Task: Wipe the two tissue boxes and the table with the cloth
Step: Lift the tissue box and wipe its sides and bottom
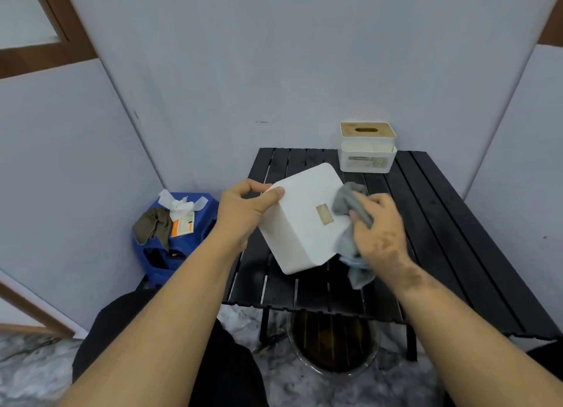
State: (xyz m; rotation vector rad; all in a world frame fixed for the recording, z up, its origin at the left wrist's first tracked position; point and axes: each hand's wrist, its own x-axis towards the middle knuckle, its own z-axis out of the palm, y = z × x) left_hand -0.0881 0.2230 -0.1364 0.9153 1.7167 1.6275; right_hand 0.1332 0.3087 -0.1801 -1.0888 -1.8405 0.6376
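Observation:
A white tissue box [300, 224] is tilted above the black slatted table [441, 224], its plain underside with a small tan label facing me. My left hand [243, 211] grips the box's left edge, thumb on top. Pressed against the box's right side is a grey cloth [347, 199], bunched in my right hand [380, 230], with a tail hanging below. A second white tissue box [368, 153] with a wooden slotted lid stands upright at the table's far edge, apart from both hands.
A blue container [179, 245] stands on the floor left of the table, with a brown rag, white tissues and an orange packet on it. A dark round basin [332, 342] sits under the table's near edge. Grey walls close in behind and to both sides.

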